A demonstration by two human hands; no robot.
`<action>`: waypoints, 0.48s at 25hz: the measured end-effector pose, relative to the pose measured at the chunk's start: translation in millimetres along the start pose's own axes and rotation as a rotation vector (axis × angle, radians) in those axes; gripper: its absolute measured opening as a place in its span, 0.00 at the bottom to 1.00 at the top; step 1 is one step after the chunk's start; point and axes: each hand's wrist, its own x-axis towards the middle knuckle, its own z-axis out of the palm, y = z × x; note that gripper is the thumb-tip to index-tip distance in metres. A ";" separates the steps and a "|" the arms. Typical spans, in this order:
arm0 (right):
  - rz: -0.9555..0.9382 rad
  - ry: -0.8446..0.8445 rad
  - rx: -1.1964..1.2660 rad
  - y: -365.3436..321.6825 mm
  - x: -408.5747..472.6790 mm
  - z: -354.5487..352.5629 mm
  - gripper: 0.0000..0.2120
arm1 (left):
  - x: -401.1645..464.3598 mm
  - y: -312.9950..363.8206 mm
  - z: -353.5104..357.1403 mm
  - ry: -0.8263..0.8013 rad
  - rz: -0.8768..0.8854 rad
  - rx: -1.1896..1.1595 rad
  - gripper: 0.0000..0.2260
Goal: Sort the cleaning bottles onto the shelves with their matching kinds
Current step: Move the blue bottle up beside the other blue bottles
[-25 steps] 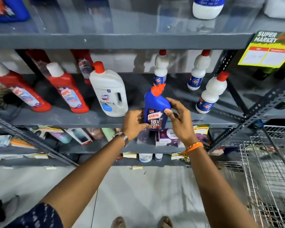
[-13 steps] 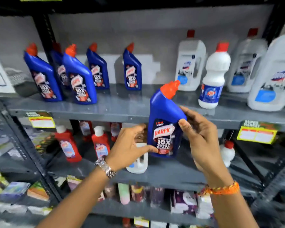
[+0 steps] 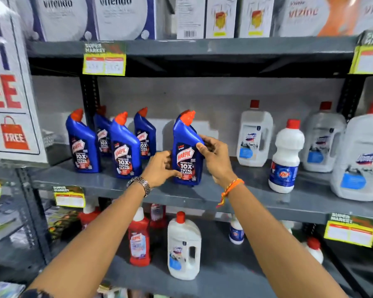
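Observation:
A blue Harpic bottle (image 3: 186,147) with an orange-red cap stands upright on the grey middle shelf (image 3: 202,196). My left hand (image 3: 160,168) grips its lower left side and my right hand (image 3: 213,155) grips its right side. Several matching blue Harpic bottles (image 3: 125,147) stand to its left on the same shelf. To its right stand white jugs with red caps (image 3: 254,134) and a rounder white bottle with a blue label (image 3: 285,158).
On the lower shelf stand red Harpic bottles (image 3: 139,239), a white jug (image 3: 183,246) and small white bottles (image 3: 236,231). Boxes (image 3: 116,16) fill the top shelf. Yellow price tags (image 3: 105,61) hang from shelf edges. A sale sign (image 3: 9,93) hangs at the left.
Both hands have carried the blue bottle up from the lower shelf level and set it on the middle shelf, right of the other blue bottles. My view has risen with it.

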 end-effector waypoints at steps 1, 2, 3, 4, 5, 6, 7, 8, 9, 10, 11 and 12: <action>0.005 -0.003 -0.018 4.9 3.8 3.3 0.14 | 4.0 -5.6 -0.7 -0.001 -0.017 -0.009 0.28; 0.008 -0.013 -0.033 8.4 6.0 6.7 0.14 | 6.9 -11.7 -2.0 0.004 -0.034 -0.021 0.27; 0.013 -0.027 -0.041 10.8 7.5 10.3 0.14 | 9.1 -17.8 -3.4 0.009 -0.051 -0.030 0.28; 0.023 -0.038 -0.040 12.3 8.5 13.6 0.15 | 10.2 -23.2 -4.6 0.013 -0.064 -0.040 0.28; 0.038 -0.043 -0.037 13.0 9.7 16.3 0.16 | 10.6 -26.5 -5.7 0.012 -0.073 -0.050 0.28; 0.053 -0.044 -0.034 13.6 11.2 18.2 0.16 | 10.6 -28.3 -6.2 0.008 -0.080 -0.060 0.29; 0.069 -0.043 -0.030 13.6 13.0 19.7 0.16 | 11.2 -28.9 -6.8 0.001 -0.089 -0.069 0.29; 0.084 -0.044 -0.024 13.5 14.2 20.3 0.16 | 11.9 -28.9 -7.1 -0.005 -0.099 -0.077 0.29; 0.099 -0.047 -0.019 13.2 14.9 20.5 0.16 | 11.7 -28.2 -7.1 -0.010 -0.108 -0.080 0.29; 0.113 -0.051 -0.020 12.0 15.1 20.7 0.16 | 11.1 -27.1 -7.0 -0.014 -0.113 -0.080 0.29; 0.125 -0.055 -0.027 9.4 14.4 21.2 0.15 | 9.6 -25.3 -7.1 -0.017 -0.118 -0.073 0.30; 0.137 -0.060 -0.039 5.9 12.9 20.8 0.16 | 6.9 -22.9 -6.4 -0.016 -0.119 -0.069 0.30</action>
